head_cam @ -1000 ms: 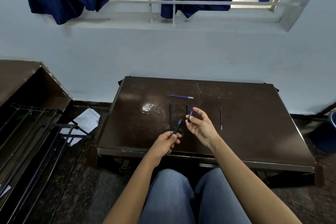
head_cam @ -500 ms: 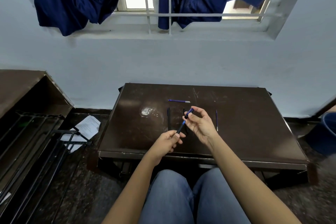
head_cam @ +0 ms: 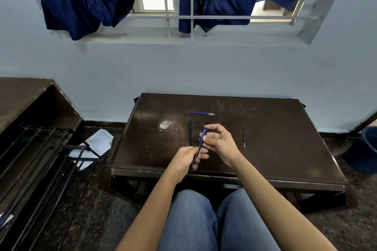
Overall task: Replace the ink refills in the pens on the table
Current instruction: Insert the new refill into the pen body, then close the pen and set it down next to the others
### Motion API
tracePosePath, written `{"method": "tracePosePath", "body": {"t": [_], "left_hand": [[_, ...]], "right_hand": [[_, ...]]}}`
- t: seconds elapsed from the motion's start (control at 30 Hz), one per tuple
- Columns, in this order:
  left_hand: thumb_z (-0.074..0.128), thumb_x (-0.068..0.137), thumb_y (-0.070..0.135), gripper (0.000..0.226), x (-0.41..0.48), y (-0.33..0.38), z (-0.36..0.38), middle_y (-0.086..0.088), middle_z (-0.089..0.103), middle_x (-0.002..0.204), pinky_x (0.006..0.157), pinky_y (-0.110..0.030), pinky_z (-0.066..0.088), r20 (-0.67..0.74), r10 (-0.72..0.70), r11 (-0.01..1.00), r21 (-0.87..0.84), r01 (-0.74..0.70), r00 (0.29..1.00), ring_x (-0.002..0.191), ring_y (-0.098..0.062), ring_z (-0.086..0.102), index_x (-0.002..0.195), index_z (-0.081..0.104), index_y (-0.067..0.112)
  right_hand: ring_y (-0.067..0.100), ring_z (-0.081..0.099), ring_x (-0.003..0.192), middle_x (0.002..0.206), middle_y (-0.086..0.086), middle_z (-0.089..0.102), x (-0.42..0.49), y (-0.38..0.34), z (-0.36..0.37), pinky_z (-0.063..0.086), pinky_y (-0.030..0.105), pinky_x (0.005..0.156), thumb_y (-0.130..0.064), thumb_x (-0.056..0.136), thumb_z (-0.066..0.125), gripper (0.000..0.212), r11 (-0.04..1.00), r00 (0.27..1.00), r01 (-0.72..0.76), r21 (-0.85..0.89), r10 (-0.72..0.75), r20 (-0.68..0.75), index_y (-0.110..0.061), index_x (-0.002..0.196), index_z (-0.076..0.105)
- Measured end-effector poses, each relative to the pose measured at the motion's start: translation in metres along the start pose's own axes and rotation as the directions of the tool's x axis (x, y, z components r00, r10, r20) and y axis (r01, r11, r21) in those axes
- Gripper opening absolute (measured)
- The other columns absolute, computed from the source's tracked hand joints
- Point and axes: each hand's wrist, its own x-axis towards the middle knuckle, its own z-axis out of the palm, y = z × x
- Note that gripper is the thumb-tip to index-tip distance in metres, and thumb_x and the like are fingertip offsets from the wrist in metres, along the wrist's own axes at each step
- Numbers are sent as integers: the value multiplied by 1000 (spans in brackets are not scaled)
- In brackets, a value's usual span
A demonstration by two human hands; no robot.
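Above the near middle of the dark brown table point(head_cam: 275, 165), my left hand point(head_cam: 188, 160) grips the black lower barrel of a pen point(head_cam: 199, 147). My right hand point(head_cam: 221, 141) pinches the pen's blue upper section between thumb and fingertips. Another black pen point(head_cam: 190, 132) lies on the table just beyond my left hand. A blue refill point(head_cam: 201, 113) lies crosswise farther back. A second thin blue refill point(head_cam: 243, 134) lies to the right of my right hand. A dark tip point(head_cam: 206, 122) of one more pen shows behind my right hand.
A shiny smudge point(head_cam: 165, 125) marks the table's left half. Papers point(head_cam: 98, 143) and black metal racks point(head_cam: 40, 159) lie on the floor at the left beside a brown cabinet point(head_cam: 30, 98). A blue bucket point(head_cam: 365, 149) stands at the right. My knees sit under the table's front edge.
My right hand brought the blue piece onto the pen held by my left hand, and both hands now hold one joined pen. The camera tilted upward.
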Motion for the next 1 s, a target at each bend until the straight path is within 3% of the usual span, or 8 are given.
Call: {"method": "tracePosePath", "body": {"t": [0.1, 0.23, 0.43, 0.6, 0.77, 0.83, 0.9, 1.0], "left_hand": [[40, 98, 7, 29, 5, 2, 1, -6, 71, 85, 48, -16, 35, -22, -12, 1000, -29, 11, 1000, 55, -4, 43, 102, 68, 4], [44, 98, 8, 25, 11, -2, 0, -5, 72, 86, 52, -20, 36, -101, -27, 999, 21, 29, 995, 56, -6, 43, 102, 68, 3], [54, 94, 13, 18, 22, -24, -2, 8, 64, 56, 43, -19, 35, -219, -113, 983, 114, 140, 969, 49, -6, 42, 98, 71, 8], [50, 96, 19, 22, 33, -37, 5, 2, 69, 81, 51, -18, 38, -205, -68, 970, 217, 113, 976, 57, -5, 49, 99, 71, 15], [47, 95, 10, 27, 53, -27, 3, -6, 63, 99, 75, -27, 47, -110, -107, 950, 281, 135, 988, 87, -14, 57, 115, 64, 17], [52, 93, 6, 27, 64, -25, 1, -6, 64, 100, 77, -26, 50, -144, -98, 948, 288, 137, 985, 88, -15, 59, 115, 65, 15], [56, 91, 8, 24, 76, -24, 0, -2, 66, 97, 70, -23, 50, -226, -75, 948, 285, 139, 971, 82, -12, 59, 111, 67, 15], [63, 88, 13, 23, 96, -23, 3, -4, 69, 104, 73, -23, 49, -366, 16, 916, 379, 133, 930, 87, -14, 63, 110, 70, 13]], "right_hand": [[22, 68, 84, 94, 14, 70, 2, 7, 4, 57, 41, 78, 6, 87, 61, 32, 1000, 1000, 22, -6, -22, -18, -15, 111, 60], [18, 69, 81, 95, 13, 72, 3, 16, 9, 55, 32, 76, 7, 86, 60, 34, 998, 997, 35, -50, -39, -73, -16, 112, 60], [14, 66, 63, 92, 15, 72, -2, 40, 10, 55, 28, 68, 8, 86, 59, 34, 997, 991, -37, -73, 27, -130, -7, 116, 56], [22, 67, 81, 97, 17, 69, 9, 53, -2, 55, 35, 72, 12, 87, 54, 36, 980, 965, -191, 49, 197, -172, -7, 117, 55], [25, 67, 91, 103, 17, 67, 34, 48, -14, 56, 33, 69, 14, 88, 48, 38, 958, 946, -255, 134, 276, -171, -10, 117, 56], [25, 67, 93, 106, 18, 67, 41, 45, -17, 56, 31, 70, 13, 89, 48, 38, 957, 948, -263, 121, 280, -150, -11, 118, 56], [24, 67, 95, 107, 16, 68, 48, 46, -20, 56, 33, 77, 10, 87, 53, 38, 958, 941, -270, 95, 284, -183, -12, 118, 56], [19, 64, 96, 99, 6, 68, 55, 55, -29, 53, 34, 89, 0, 86, 60, 36, 955, 920, -265, -134, 208, -333, -13, 120, 57]]}}
